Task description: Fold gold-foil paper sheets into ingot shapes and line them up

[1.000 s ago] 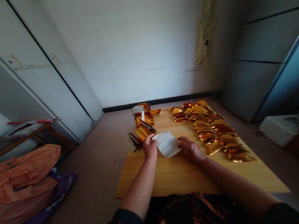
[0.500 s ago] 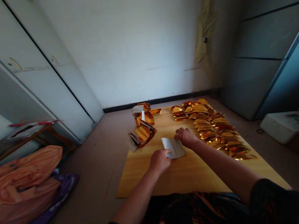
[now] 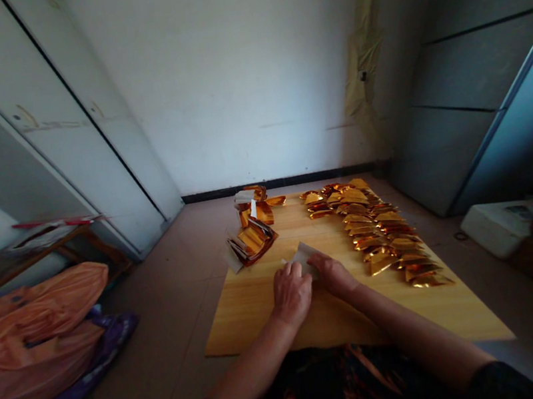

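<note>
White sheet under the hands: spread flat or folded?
Cannot tell for sure. Only a small corner of the white sheet shows past the left hand and right hand, which press on it together on the wooden board.

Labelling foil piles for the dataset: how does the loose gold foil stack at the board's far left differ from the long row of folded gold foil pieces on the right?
The loose gold foil stack is a messy, curled bundle with pale backing showing; the row of folded gold foil pieces is overlapped in a line down the wooden board. The stack is compact; the row stretches from the far edge toward the near one. The stack lies closer to the left hand. Both are shiny gold-orange foil on that board.
</note>
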The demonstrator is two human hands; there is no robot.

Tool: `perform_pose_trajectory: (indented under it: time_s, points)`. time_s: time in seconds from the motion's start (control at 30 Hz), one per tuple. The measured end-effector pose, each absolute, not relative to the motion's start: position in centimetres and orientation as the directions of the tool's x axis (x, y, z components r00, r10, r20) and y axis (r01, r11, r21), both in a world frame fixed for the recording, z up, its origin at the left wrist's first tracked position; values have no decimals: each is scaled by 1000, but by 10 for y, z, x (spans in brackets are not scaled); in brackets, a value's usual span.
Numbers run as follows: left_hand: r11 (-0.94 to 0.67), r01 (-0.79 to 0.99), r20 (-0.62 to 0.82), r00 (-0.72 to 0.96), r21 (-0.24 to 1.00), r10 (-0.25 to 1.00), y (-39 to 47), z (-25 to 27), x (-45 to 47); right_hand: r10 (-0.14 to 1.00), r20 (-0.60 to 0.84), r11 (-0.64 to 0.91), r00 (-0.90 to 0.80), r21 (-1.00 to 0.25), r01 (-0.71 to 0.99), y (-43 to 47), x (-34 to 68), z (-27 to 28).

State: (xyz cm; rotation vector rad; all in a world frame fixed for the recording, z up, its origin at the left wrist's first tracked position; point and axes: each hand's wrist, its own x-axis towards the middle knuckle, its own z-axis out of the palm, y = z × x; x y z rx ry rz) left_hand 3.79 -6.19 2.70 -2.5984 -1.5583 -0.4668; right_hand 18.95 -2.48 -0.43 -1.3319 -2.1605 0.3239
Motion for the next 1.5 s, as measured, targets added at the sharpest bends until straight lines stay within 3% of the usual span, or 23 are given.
perform_pose_trajectory:
  time_s: [0.1,0.17,0.37,0.47,0.53,0.67,0.8,0.97,1.1,1.2,1.33,1.5]
  points:
    - [-580,810,396,505,89,767,-61,29,38,833,353,552,-426,-477,684,-22,194,-10]
    - [-610,776,402,514,158,758,-55,28,33,790,376,613,-485,-495,616,-19,202,-10]
    - [-542,698,154,539,469,828,-16,16,0,799,321,595,-508,-544,592,-11,220,-10]
    - [-437,676,127,458,594,880,-2,12,-9,805,259,579,-534,-538,612,-8,222,-9]
    - [-438,686,138,448,581,883,1,11,-8,800,263,589,-540,-516,621,-9,224,-8]
    - [-572,690,206,543,443,814,-7,10,3,779,377,627,-501,-470,621,-19,231,-10]
    - [-587,728,259,527,354,810,-17,10,12,816,380,578,-436,-572,583,-29,236,-12]
    - [-445,728,248,369,522,896,-13,8,18,926,296,375,-234,-646,665,-23,225,-4]
    - [-271,667,214,168,694,962,-5,5,24,968,239,200,-76,-554,808,-11,210,1]
    - [-183,667,183,70,722,981,-3,3,32,976,219,96,15,-488,867,-8,202,0]
    - [-124,799,162,34,588,986,-5,1,43,971,234,57,53,-441,896,-7,197,-6]
    - [-176,895,181,109,410,977,-6,-1,47,974,226,83,11,-401,912,-6,196,-8]
